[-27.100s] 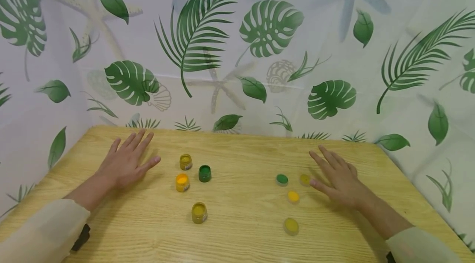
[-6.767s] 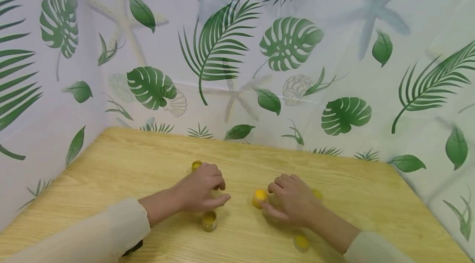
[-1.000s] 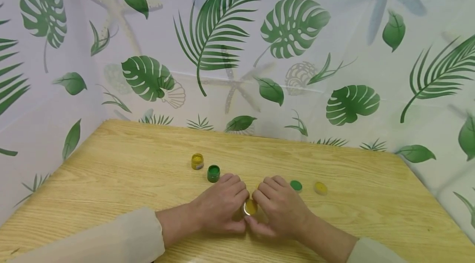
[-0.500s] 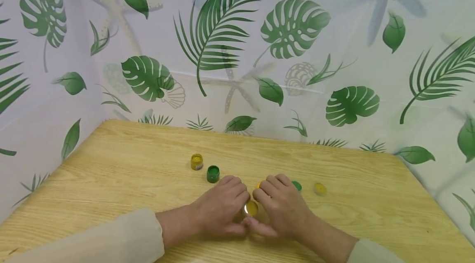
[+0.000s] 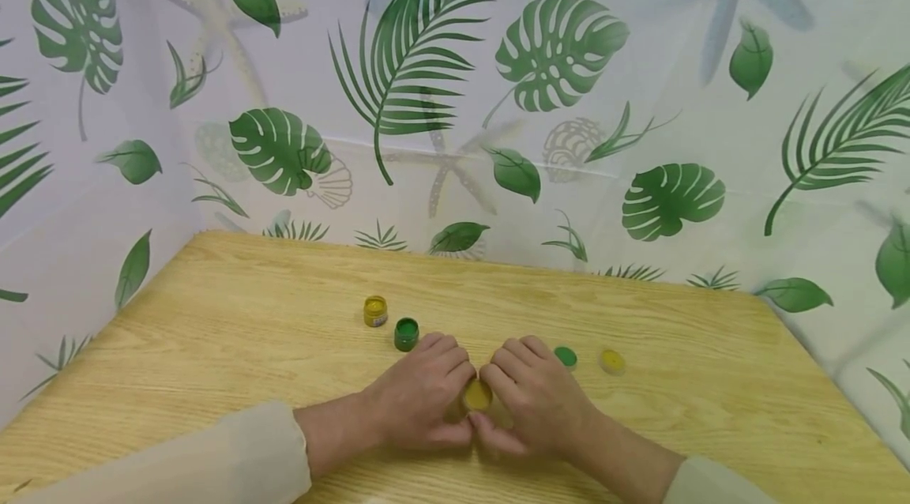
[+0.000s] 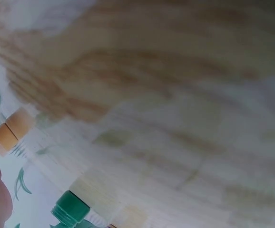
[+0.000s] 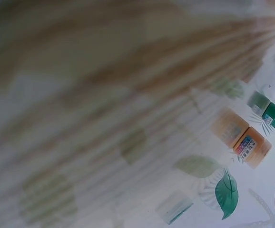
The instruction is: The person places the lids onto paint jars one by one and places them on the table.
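Nearest to you, your left hand (image 5: 423, 397) and right hand (image 5: 536, 401) pinch the yellow jar (image 5: 478, 395) between them on curled fingers; the thumb tips meet on its near side. Just right of your right hand lie the green lid (image 5: 565, 357) and, beyond, the yellow lid (image 5: 612, 362). Farther, at left, stand the open green jar (image 5: 407, 336) and the open mustard jar (image 5: 375, 312).

A loose, plain cream cloth left sleeve (image 5: 213, 453), softly creased with a slightly wavy end, and a matching pale greenish-cream cloth right sleeve (image 5: 711, 482) leave the left hand (image 5: 419, 393) and right hand (image 5: 536, 397) bare.
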`<state>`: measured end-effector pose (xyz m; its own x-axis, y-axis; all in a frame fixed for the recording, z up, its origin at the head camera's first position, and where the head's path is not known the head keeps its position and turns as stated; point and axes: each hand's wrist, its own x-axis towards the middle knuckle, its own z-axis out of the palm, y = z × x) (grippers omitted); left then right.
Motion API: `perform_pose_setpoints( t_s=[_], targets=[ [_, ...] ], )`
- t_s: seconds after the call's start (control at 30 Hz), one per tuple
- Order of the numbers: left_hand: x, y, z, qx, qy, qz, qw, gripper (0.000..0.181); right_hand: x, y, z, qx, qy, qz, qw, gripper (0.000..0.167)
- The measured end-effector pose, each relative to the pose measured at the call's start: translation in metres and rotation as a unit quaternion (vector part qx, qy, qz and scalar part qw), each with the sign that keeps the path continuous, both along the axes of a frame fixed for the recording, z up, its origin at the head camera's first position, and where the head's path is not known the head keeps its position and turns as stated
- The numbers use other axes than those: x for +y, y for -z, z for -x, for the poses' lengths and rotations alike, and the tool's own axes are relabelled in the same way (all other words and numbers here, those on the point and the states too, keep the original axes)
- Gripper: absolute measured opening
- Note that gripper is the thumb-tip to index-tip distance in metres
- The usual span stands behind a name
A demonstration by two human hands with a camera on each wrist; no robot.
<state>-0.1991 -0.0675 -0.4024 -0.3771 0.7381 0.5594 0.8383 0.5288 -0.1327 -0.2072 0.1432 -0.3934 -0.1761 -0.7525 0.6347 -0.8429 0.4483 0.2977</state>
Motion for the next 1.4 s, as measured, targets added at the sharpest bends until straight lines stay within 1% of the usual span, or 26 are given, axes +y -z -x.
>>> perform_pose_setpoints(
  t_s=[0.13, 0.23, 0.37, 0.47, 0.53, 0.6, 0.67, 0.77, 0.87, 1.07, 1.4],
  targets=[
    [-0.0007, 0.0004, -0.0003, -0.002, 0.001, -0.001, 1.0, 0.033, -0.0004, 0.001, 0.0013, 0.017, 0.002, 0.006, 0.9998, 0.04],
    [-0.0006, 0.0011, 0.0, 0.0, -0.001, 0.0, 1.0, 0.035, -0.0001, 0.0016, 0.0021, 0.022, 0.006, 0.006, 0.9997, 0.042],
    [-0.0007, 0.0012, 0.0005, 0.002, -0.003, 0.002, 1.0, 0.039, 0.0006, 0.0018, 0.0033, 0.031, 0.005, 0.007, 0.9995, 0.048],
    [-0.0011, 0.001, 0.0007, 0.003, 0.0, 0.0, 1.0, 0.043, 0.0013, 0.0018, 0.004, 0.045, -0.002, 0.019, 0.9988, 0.055],
    [-0.0014, 0.001, 0.001, 0.0, 0.003, -0.006, 1.0, 0.042, 0.0018, 0.0016, 0.004, 0.047, -0.005, 0.033, 0.9983, 0.056],
    [-0.0018, 0.0005, 0.0013, -0.006, 0.005, -0.014, 0.9999, 0.04, 0.0017, 0.0008, 0.004, 0.042, -0.012, 0.045, 0.998, 0.053],
    [-0.0022, -0.0005, 0.0019, -0.015, 0.005, -0.021, 0.9997, 0.037, 0.0014, -0.0001, 0.0039, 0.031, -0.022, 0.047, 0.9982, 0.046],
    [-0.0021, -0.0014, 0.0031, -0.014, 0.002, -0.028, 0.9995, 0.034, 0.0007, -0.0016, 0.0039, 0.015, -0.035, 0.035, 0.9987, 0.037],
    [-0.0013, -0.0011, 0.0038, -0.009, 0.006, -0.033, 0.9994, 0.032, 0.0007, -0.002, 0.0038, 0.006, -0.037, 0.024, 0.999, 0.033],
    [-0.0009, -0.0007, 0.0044, -0.005, 0.008, -0.032, 0.9994, 0.031, 0.0001, -0.0017, 0.0042, 0.008, -0.041, 0.029, 0.9987, 0.032],
    [-0.0016, 0.0, 0.0023, 0.01, 0.002, -0.009, 0.9999, 0.033, -0.0026, -0.0004, 0.0024, 0.004, -0.029, 0.024, 0.9993, 0.038]
  ],
)
